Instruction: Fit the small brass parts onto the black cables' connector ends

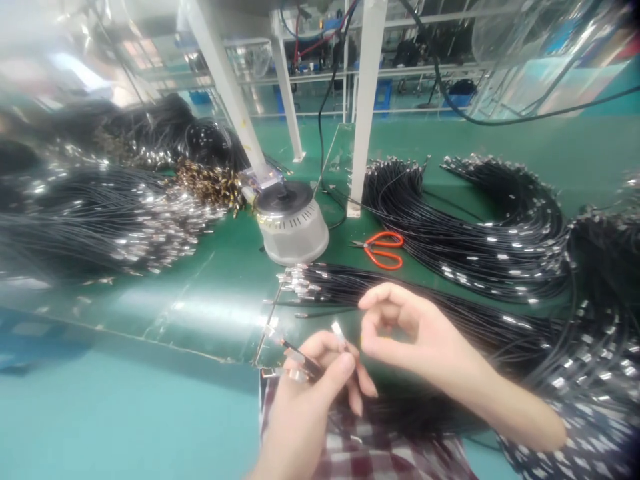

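Observation:
My left hand [311,400] is closed around several black cables [314,367] whose silvery metal connectors [296,355] stick out past the fingers to the left. Between its thumb and forefinger it pinches one more cable end, tipped with a small silver-white connector [338,329]. My right hand [407,327] hovers just to the right, its thumb and forefinger curled but apart, with nothing visible between them. Behind both hands lies a bundle of black cables [345,280] on the green table.
Orange-handled scissors [385,250] lie beyond the bundle, beside a round grey-white device [294,233] with a black top. Curved piles of black cables [480,247] cover the right side, more cable heaps [100,207] the left. White posts [367,113] stand on the table [220,293].

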A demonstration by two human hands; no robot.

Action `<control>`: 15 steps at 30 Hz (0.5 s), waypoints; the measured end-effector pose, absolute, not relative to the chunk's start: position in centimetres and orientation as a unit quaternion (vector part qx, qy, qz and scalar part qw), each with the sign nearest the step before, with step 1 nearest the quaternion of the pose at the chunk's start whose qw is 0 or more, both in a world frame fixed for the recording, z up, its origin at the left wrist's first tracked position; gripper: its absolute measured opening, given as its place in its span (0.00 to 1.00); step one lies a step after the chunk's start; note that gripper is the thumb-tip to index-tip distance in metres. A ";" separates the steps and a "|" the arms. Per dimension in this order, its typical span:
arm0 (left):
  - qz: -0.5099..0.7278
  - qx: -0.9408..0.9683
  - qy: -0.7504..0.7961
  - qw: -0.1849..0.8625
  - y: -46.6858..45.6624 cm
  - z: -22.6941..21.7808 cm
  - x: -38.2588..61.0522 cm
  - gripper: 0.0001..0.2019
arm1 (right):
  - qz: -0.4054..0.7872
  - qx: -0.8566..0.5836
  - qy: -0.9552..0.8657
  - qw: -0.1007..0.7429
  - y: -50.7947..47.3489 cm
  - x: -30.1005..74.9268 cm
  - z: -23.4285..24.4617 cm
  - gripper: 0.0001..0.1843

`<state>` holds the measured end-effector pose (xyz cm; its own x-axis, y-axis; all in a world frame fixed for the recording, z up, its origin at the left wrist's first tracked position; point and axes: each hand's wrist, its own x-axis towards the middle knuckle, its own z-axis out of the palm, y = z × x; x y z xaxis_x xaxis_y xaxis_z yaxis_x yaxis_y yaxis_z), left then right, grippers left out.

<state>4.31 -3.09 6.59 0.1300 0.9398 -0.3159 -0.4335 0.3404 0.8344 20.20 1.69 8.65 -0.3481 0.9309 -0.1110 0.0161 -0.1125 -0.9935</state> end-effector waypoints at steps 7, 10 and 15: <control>0.473 0.312 0.447 0.692 -3.1 6.0 4.1 0.06 | 0.609 -0.413 -0.582 0.346 2.4 20.0 9.3 0.16; 0.471 0.316 0.445 0.693 -3.1 6.0 4.1 0.06 | 0.608 -0.413 -0.586 0.342 2.5 20.0 9.3 0.16; 0.464 0.321 0.449 0.693 -3.2 6.2 4.1 0.06 | 0.619 -0.407 -0.578 0.342 2.5 19.9 9.2 0.16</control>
